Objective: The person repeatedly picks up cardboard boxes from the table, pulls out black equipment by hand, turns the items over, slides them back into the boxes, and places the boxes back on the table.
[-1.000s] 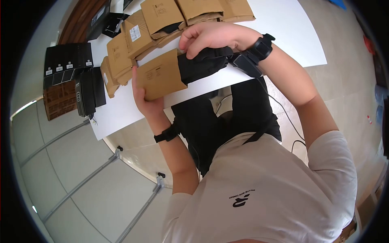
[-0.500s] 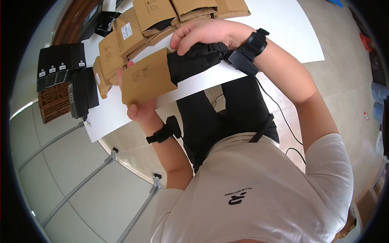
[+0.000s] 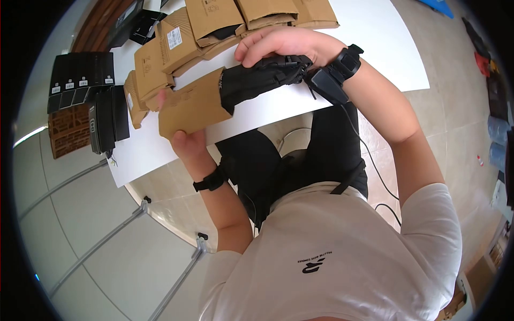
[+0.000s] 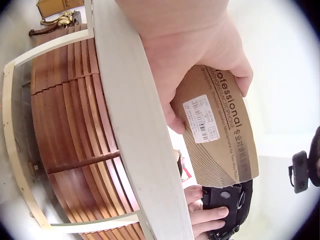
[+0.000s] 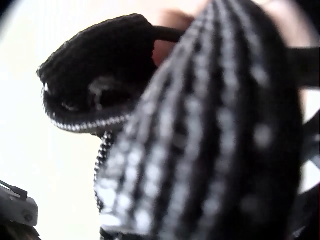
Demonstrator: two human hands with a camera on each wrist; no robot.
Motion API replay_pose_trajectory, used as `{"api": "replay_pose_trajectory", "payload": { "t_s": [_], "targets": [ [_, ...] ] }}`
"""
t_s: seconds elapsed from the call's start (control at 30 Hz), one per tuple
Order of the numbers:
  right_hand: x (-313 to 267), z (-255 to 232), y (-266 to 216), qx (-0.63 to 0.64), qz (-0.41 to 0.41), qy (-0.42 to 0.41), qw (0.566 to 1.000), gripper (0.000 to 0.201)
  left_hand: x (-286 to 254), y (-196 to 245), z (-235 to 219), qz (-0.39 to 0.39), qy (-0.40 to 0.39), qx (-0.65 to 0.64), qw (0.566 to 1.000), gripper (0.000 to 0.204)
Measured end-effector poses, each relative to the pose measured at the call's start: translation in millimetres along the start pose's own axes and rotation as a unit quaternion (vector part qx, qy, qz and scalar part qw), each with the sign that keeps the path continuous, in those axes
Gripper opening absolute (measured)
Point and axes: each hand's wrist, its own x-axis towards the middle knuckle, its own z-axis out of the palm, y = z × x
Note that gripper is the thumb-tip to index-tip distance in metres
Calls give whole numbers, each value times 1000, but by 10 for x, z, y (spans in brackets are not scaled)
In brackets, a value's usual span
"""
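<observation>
Over the table's [image 3: 134, 160] near edge, my left hand [image 3: 188, 145] grips the brown carton [image 3: 193, 104], my right hand [image 3: 292, 45] the black bundle [image 3: 257, 79] at its right end. From my left wrist, overtight fingers could buckle the carton; from my right, ribbed folds [image 5: 200, 130] could snag its rim.

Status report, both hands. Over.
Left hand gripping microphone carton. Right hand holding black device at carton's mouth. No obstruction visible between them.
</observation>
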Motion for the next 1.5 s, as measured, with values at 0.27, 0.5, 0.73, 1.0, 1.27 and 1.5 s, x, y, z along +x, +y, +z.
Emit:
{"api": "replay_pose_trajectory", "payload": {
  "t_s": [0.27,0.5,0.73,1.0,1.27,1.5],
  "targets": [
    [145,23,107,-86,-42,39,995,8,41,-19,197,-28,-3,97,995,107],
    [-30,131,-128,2,-50,7,999,31,49,-56,63,1,76,-26,997,92],
    [35,46,-64,-76,-124,-15,989,47,29,-33,116,32,35,-23,999,86],
    [80,86,15,-177,-191,-5,966,40,10,19,209,10,-8,120,993,82],
    [109,149,62,-125,-242,-2,962,32,45,59,128,-90,33,50,994,64],
    [99,222,195,-221,-249,106,937,25,40,74,190,-102,44,81,991,59]
  ]
}}
